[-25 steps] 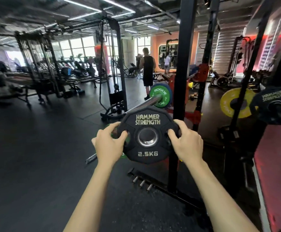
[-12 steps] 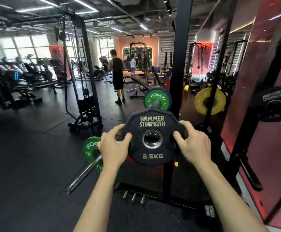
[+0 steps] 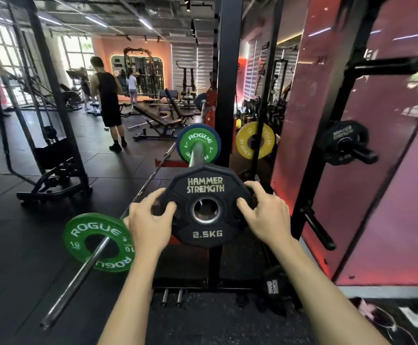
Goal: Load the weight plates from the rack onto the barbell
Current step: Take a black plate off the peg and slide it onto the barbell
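Both hands hold the black weight plate [image 3: 204,206] upright in front of me, one on each side. My left hand [image 3: 148,221] curls round its left edge, thumb lying across the face toward the hub; my right hand [image 3: 265,212] curls round the right edge, thumb also on the face. The plate sits between them at chest height, its flat face turned to me, and its centre hole lines up with the end of the barbell sleeve [image 3: 195,153] just behind it. Whether the sleeve tip is already inside the hole, I cannot tell.

The plate is matte black with a many-sided rim, grip cut-outs beside the hub and a steel-lined bore. Pale lettering reads HAMMER STRENGTH above the hole and 2.5KG below it.

Farther along that sleeve sits a green ROGUE plate [image 3: 198,144]. A second green ROGUE plate [image 3: 98,242] rides another bar [image 3: 78,282] low to my left.
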### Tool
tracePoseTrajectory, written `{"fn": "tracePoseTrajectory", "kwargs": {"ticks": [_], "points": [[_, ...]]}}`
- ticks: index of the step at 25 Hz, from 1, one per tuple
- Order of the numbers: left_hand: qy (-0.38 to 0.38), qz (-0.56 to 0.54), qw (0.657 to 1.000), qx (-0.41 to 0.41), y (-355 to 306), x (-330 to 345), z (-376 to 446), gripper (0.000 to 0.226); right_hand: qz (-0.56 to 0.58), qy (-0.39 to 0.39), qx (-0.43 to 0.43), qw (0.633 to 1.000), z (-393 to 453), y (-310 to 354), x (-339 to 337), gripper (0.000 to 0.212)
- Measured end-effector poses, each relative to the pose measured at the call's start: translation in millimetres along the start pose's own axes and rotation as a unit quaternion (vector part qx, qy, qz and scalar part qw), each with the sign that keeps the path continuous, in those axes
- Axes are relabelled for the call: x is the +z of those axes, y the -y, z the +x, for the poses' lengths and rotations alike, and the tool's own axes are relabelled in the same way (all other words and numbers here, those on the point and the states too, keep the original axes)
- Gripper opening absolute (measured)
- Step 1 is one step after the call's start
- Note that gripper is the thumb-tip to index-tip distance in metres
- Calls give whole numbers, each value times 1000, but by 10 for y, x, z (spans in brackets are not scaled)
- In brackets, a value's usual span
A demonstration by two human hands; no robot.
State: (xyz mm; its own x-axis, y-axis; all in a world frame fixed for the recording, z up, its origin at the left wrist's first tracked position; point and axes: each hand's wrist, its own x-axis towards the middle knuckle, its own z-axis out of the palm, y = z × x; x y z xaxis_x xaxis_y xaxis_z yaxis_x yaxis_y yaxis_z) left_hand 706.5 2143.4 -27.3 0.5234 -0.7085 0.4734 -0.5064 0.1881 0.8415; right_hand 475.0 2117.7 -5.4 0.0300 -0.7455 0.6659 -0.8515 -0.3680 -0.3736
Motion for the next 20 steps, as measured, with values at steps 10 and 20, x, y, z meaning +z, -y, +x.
{"fn": "tracePoseTrajectory", "kwargs": {"ticks": [10, 20], "points": [[17, 8, 1000, -14, 369, -73, 331, 35, -13, 17, 4, 1000, 22, 237, 304, 36], [1, 82, 991, 105, 522, -22, 302, 40, -42, -25, 2, 999, -57, 251, 492, 38]]}}
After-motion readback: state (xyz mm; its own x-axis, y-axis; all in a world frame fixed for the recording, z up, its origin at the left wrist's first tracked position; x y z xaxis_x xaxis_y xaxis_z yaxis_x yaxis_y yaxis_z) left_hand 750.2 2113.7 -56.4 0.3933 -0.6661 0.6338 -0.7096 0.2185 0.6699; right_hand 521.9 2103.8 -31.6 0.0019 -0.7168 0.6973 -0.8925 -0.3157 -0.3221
